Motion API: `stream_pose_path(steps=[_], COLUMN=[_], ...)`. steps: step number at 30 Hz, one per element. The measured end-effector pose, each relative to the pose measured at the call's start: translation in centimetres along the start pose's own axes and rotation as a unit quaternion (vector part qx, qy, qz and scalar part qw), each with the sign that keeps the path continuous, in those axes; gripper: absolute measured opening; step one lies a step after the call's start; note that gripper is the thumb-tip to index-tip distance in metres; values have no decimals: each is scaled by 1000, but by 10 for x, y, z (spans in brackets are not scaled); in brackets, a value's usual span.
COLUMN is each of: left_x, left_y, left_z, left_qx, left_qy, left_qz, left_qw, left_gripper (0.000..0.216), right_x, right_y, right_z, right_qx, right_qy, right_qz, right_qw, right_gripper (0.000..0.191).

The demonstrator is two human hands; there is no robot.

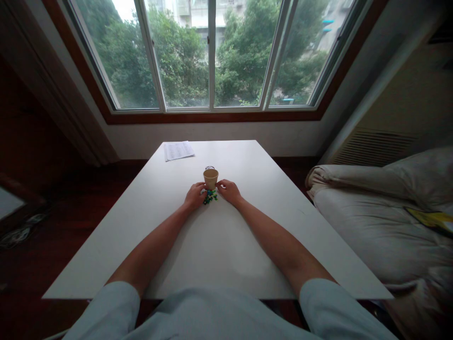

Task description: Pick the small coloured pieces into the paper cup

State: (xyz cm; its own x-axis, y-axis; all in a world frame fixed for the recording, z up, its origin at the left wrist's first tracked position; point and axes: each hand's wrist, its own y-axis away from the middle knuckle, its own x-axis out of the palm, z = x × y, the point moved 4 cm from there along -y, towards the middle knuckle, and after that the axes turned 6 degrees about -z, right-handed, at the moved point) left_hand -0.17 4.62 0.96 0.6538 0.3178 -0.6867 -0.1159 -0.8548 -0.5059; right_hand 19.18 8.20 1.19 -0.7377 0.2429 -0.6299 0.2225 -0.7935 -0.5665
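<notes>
A person sits at a white table [212,250] under a wide window [212,52], both bare forearms stretched out toward the middle of it. A small tan paper cup [210,178] stands upright there, and just in front of it lies a little heap of green and blue pieces [210,197], too small from here to say what they are.

The left hand [194,195] rests knuckles-up at the left edge of the heap, its fingers curled down onto or over the pieces. Its fingertips are hidden under the hand, so I cannot tell whether it pinches anything. The right hand [229,191] sits just right of the cup, thumb and forefinger drawn narrowly together near the cup's base. Whether they touch the cup or hold a piece, I cannot tell.

Behind the cup a thin dark loop [209,167] peeks out, mostly hidden by the cup. At the far left corner lies a printed sheet of paper [179,150], its text unreadable.

The pale sleeves [116,307] are cut off by the bottom edge. To the right, rumpled pale bedding [382,212] runs out of view, with a yellow item [430,219] half showing on it. The left side of the room is too dark to read.
</notes>
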Motion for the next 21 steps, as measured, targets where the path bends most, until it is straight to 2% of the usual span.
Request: stream_pose_path(steps=[8,15,21], left_x=[-3,-3,-1], left_y=[1,2,2], left_z=[-2,-7,-3], left_qx=[9,27,37], left_qy=[17,34,36], left_qz=[-17,9,5], left_qw=[1000,999,999], left_gripper=[22,36,38], right_x=[-4,-4,-5], right_y=[1,1,1], right_z=[4,7,7], right_qx=[-13,-34,-34], right_qy=[-41,-61,-67], right_qz=[-9,-7,-1], right_qw=[999,998,997], right_gripper=[17,16,16])
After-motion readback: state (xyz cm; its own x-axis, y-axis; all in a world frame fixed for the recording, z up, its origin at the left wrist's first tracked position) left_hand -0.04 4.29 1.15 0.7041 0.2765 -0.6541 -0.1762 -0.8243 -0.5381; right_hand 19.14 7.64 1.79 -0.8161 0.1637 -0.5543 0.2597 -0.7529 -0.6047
